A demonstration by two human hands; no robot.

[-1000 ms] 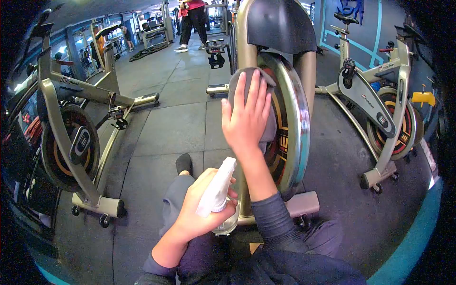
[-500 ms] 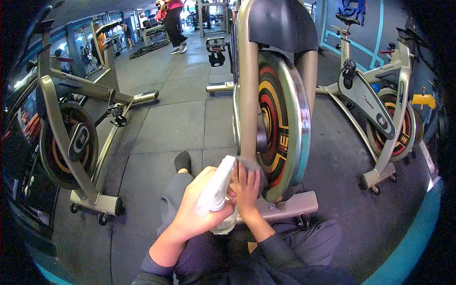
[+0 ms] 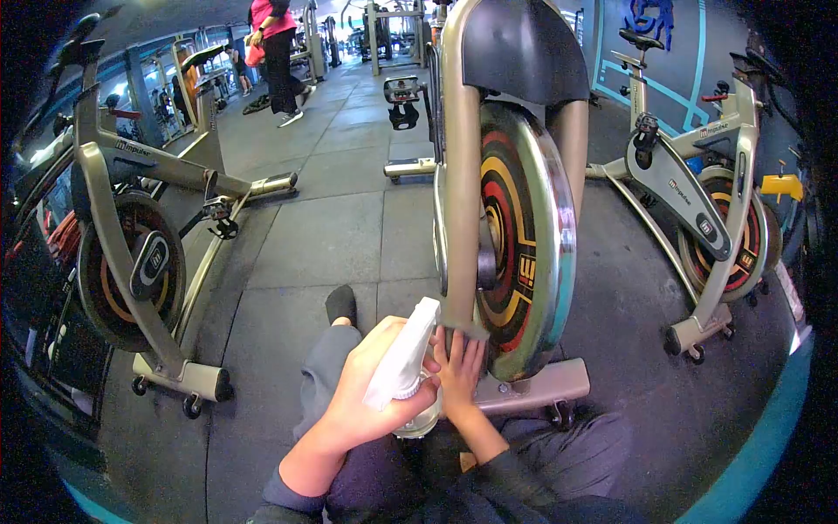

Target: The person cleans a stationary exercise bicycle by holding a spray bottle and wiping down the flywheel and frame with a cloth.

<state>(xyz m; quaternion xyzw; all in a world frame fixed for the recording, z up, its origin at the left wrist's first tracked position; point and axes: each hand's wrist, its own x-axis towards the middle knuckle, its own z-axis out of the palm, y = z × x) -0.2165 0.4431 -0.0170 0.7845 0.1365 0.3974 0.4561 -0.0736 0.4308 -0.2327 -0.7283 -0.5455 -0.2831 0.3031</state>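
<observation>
My left hand (image 3: 371,384) is wrapped around a spray bottle (image 3: 419,426) with a white trigger head (image 3: 403,354) and a clear body, held upright in front of my lap. Beside it, my right hand (image 3: 459,371) presses a grey cloth (image 3: 464,331) against the lower fork (image 3: 461,218) of an exercise bike, its fingers stretched upward. Most of the cloth is hidden behind the fingers. Right of that hand stands the bike's flywheel (image 3: 559,271), with a shiny rim and a red, yellow and black disc.
Another exercise bike (image 3: 157,253) stands on the left and a third (image 3: 698,218) on the right. The middle bike's front foot (image 3: 546,384) has small wheels close to my leg. A person in a pink top (image 3: 275,39) walks on the tiled floor (image 3: 319,231) behind.
My right hand and the cloth have moved slightly down along the fork. My left hand still holds the spray bottle. The person in the background has moved left.
</observation>
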